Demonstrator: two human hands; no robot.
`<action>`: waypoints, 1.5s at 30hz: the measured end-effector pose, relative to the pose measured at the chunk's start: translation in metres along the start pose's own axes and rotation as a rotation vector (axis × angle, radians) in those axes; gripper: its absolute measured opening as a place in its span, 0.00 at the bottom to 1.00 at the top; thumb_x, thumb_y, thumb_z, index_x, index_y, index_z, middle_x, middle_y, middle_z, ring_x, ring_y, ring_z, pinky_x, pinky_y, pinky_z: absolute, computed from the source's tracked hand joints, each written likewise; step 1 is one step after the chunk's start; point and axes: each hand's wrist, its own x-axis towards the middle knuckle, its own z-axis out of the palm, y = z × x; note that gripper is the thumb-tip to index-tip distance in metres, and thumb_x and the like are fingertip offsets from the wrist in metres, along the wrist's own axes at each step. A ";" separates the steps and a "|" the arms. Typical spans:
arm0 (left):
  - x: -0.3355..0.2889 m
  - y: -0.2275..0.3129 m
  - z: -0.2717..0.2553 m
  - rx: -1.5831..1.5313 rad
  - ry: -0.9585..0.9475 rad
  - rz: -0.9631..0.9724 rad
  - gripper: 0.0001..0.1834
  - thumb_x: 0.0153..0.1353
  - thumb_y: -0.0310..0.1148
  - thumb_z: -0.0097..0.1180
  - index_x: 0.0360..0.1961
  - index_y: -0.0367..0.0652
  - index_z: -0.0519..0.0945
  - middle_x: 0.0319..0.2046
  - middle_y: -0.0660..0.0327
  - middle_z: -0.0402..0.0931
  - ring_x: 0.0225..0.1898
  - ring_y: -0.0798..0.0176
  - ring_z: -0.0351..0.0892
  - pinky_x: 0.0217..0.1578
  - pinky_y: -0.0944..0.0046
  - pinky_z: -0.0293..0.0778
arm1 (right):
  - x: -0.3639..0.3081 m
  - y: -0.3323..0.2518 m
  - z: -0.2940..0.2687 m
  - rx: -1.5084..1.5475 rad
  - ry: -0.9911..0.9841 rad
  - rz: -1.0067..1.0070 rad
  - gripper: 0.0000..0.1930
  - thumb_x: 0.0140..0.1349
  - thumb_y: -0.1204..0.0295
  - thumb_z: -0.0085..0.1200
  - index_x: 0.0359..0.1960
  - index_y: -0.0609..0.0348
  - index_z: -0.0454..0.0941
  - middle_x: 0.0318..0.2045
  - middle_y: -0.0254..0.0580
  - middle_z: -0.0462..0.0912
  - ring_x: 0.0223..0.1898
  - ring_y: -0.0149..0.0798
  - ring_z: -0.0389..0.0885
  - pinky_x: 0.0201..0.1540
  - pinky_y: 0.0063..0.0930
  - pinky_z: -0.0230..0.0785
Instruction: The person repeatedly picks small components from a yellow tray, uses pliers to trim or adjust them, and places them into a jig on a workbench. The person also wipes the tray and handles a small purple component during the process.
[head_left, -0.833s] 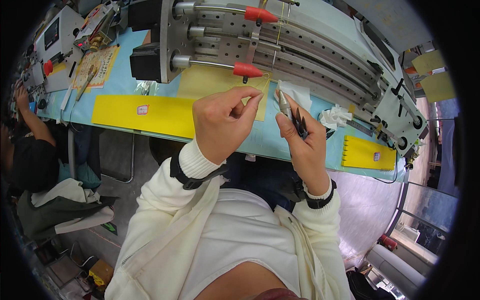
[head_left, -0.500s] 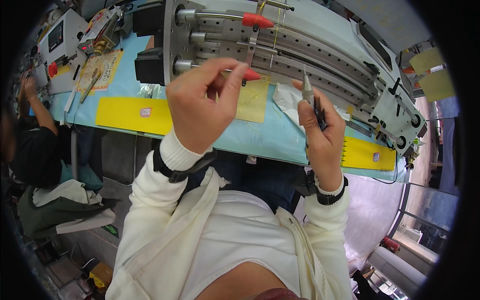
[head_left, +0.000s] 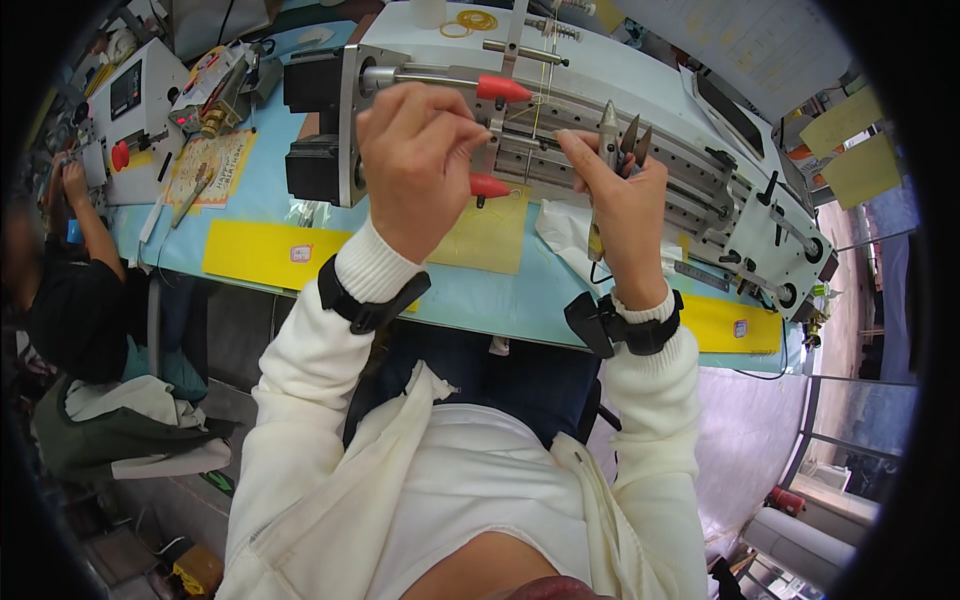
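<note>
Though we cannot tell what our left hand (head_left: pixel 418 172) pinches, our right hand (head_left: pixel 630 205) should steady its gripped tool (head_left: pixel 608 130) beyond the table's front edge (head_left: pixel 490 313).

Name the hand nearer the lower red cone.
Left. The left hand is just left of the lower red cone, appearing to overlap its left end in this view; the right hand is farther off, to the cone's right.
</note>
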 end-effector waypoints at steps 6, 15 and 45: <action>-0.005 0.014 0.015 -0.507 -0.161 -0.058 0.08 0.51 0.19 0.64 0.28 0.40 0.77 0.35 0.63 0.83 0.39 0.56 0.79 0.38 0.57 0.71 | 0.011 0.014 0.016 0.368 0.016 -0.042 0.20 0.61 0.70 0.67 0.54 0.65 0.83 0.39 0.33 0.84 0.41 0.24 0.78 0.50 0.21 0.69; -0.008 0.018 0.022 -0.862 -0.282 -0.517 0.03 0.69 0.23 0.56 0.36 0.36 0.76 0.32 0.61 0.84 0.27 0.75 0.78 0.28 0.74 0.76 | 0.012 0.013 0.031 0.377 0.020 -0.007 0.16 0.60 0.70 0.68 0.47 0.67 0.85 0.36 0.36 0.87 0.35 0.25 0.81 0.41 0.20 0.73; 0.008 0.021 0.021 -0.311 -0.084 -0.393 0.05 0.58 0.26 0.67 0.36 0.39 0.88 0.14 0.60 0.77 0.13 0.68 0.79 0.15 0.69 0.70 | -0.024 -0.006 0.003 -0.036 -0.206 -0.013 0.19 0.68 0.65 0.61 0.54 0.59 0.71 0.27 0.31 0.79 0.27 0.21 0.66 0.30 0.20 0.58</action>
